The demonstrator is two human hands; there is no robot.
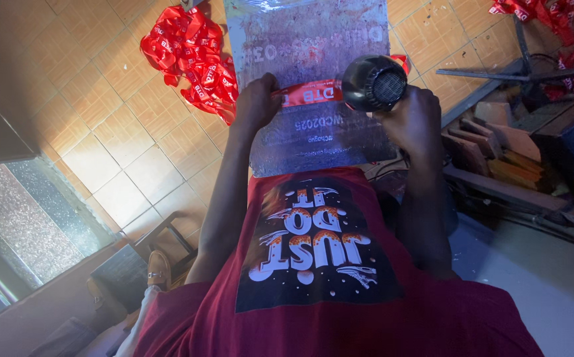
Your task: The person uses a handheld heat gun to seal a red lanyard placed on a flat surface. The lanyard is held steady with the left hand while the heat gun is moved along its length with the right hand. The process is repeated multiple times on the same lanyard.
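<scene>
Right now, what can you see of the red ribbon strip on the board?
The red ribbon strip with white lettering lies flat and stretched sideways across the worn grey printing board. The left hand pins its left end. Its right end runs behind the black round-nosed hair dryer, gripped by the right hand. It looks like glossy satin.

A heap of red ribbons (191,56) lies on the tiled floor (115,125); wood offcuts (492,142) are stacked by a metal frame (498,69).

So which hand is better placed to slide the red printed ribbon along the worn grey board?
Left hand: it already pinches the red printed ribbon; the right hand holds the black hair dryer.
</scene>
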